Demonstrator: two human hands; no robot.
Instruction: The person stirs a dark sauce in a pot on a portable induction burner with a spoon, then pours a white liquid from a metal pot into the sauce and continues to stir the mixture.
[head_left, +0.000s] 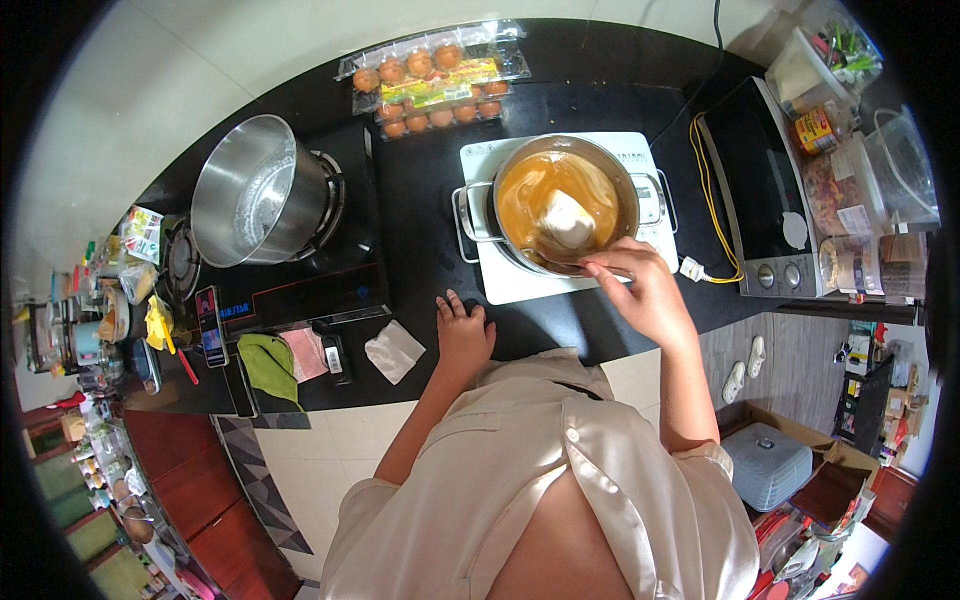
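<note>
A steel pot (629, 195) stands on a white portable cooktop (500, 285) on the black counter. Orange-brown liquid (530, 190) with pale streaks fills part of it, and a white lump (567, 220) sits in the middle. My right hand (640, 278) is closed on the thin handle of a metal spoon (565, 266) at the pot's near right rim. The spoon's far end dips into the liquid beside the lump and is partly hidden. Left of the cooktop, my left hand (465, 330) rests on the counter near its front edge, fingers apart, holding nothing.
A large steel pot (255, 195) stands on the gas stove (330, 275) at left. Clear cartons of brown eggs (430, 80) lie at the back. A microwave (755, 180) and yellow cable (705, 190) are right. A crumpled white tissue (395, 352) and green cloth (268, 368) lie near the front edge.
</note>
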